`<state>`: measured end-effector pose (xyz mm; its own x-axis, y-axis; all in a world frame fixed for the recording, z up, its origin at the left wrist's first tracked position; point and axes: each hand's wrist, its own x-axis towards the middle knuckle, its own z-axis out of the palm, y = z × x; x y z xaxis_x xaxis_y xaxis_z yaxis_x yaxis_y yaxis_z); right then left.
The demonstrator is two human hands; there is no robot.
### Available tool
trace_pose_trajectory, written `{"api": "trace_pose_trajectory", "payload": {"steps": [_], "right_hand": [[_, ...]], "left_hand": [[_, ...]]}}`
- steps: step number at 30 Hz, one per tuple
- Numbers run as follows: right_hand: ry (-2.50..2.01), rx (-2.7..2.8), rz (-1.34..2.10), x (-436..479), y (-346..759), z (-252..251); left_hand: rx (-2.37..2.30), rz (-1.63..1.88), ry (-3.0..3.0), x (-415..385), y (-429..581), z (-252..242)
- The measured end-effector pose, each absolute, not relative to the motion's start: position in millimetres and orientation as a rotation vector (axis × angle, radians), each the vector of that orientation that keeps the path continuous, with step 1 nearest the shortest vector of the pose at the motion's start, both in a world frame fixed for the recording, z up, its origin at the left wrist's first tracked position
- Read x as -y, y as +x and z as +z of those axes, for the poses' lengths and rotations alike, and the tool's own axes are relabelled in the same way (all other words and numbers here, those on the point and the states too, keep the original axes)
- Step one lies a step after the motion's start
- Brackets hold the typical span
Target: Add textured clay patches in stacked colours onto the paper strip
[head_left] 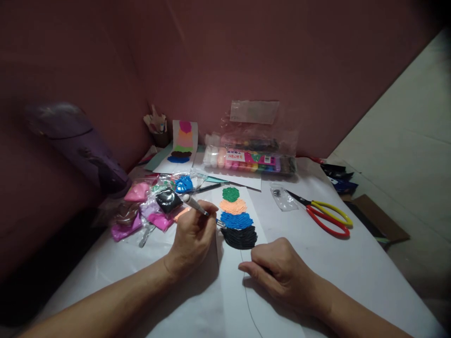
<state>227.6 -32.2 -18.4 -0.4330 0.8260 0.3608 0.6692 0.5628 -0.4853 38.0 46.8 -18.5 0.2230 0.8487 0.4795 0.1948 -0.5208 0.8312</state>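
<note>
In my left hand [197,230] is a slim pen-shaped modelling tool with a white handle [193,204]. Its thin tip touches or hovers just at the left edge of the blue and black clay layers; I cannot tell which. The layers run down a white paper strip [232,281]: green clay [230,194] at the top, then peach clay [233,206], blue clay [237,220] and black clay [240,237], all with ridged surfaces. A curved pencil line continues below them. My right hand [282,272] rests closed on the strip's lower right, fingers curled, nothing visible in them.
Bagged clay pieces [155,202] lie left of my left hand. Red-and-yellow scissors [322,213] and a small clear bag [283,197] are to the right. Behind are a clay pack [246,159], a coloured clay sample card [183,141] and a purple bottle [84,145].
</note>
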Motion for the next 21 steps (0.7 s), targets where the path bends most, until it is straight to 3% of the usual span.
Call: {"api": "trace_pose_trajectory", "payload": {"steps": [14,21], "right_hand": [[-1.201,2.229,0.356,32.9,228.2,-19.0],[-1.215,2.242,0.371,33.2,228.5,-17.6]], "left_hand": [[-0.918,1.011,1.664,-41.8,46.1,-18.9],[-0.970,1.015,1.719,-43.4,45.2,-18.4]]}}
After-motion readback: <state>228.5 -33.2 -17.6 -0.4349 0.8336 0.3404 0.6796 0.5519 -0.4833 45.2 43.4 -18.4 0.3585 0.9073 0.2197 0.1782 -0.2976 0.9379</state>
